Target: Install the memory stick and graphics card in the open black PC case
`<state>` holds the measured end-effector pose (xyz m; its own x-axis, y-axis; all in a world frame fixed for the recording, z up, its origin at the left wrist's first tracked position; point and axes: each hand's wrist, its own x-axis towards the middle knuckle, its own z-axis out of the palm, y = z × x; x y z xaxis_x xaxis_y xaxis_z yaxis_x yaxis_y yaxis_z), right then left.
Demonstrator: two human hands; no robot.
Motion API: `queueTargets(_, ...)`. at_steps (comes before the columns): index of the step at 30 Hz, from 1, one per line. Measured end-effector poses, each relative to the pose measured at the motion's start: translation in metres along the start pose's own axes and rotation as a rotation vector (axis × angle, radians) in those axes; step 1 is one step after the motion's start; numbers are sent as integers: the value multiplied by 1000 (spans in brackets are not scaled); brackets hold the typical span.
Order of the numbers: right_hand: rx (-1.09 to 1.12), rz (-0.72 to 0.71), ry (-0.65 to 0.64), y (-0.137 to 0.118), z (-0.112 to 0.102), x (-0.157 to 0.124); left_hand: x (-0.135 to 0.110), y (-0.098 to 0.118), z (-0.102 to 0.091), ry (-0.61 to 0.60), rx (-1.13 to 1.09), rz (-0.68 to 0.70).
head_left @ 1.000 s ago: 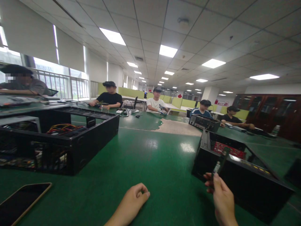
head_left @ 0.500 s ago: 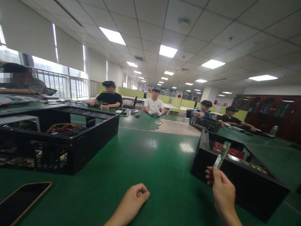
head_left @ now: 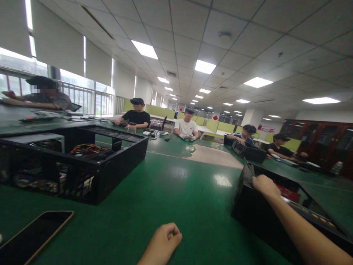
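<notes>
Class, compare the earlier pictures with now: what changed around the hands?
The right hand has moved forward, from in front of the right case to over its edge. The green card it held up is now out of sight; whether it was let go cannot be seen. The left hand, left case and phone stayed put.

The person's left hand (head_left: 162, 243) is bare, its back smooth and rounded. The right hand (head_left: 265, 185) is bare too, its long, bare forearm (head_left: 309, 235) broader than the wrist (head_left: 278, 204).
</notes>
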<state>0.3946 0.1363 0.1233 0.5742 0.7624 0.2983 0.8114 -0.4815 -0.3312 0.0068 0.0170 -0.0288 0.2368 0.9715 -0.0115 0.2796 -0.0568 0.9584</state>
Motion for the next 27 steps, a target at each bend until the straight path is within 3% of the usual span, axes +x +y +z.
queueTargets(8, -50, -153, 16, -8, -5, -46, 0, 9, -3, -8, -90, -56)
queueTargets(12, -23, -369, 28, 2, -16, -84, 4, 23, -17, -4, -143, -83)
queueTargets(15, 152, -649, -53, 12, -37, -130, 12, 52, -25, 71, -112, 39)
queueTargets(19, 481, -940, -347, 21, -75, -193, 19, 117, -30, 125, 121, 428)
queueTargets(21, 591, -965, -519, 32, -85, -211, 16, 148, -33, 69, 324, 647)
queueTargets(24, 765, -857, -631, 64, -76, -212, 1, 174, -38, -178, 679, 820)
queueTargets(27, 910, -697, -425, 107, -51, -204, -29, 177, -35, -295, 906, 764)
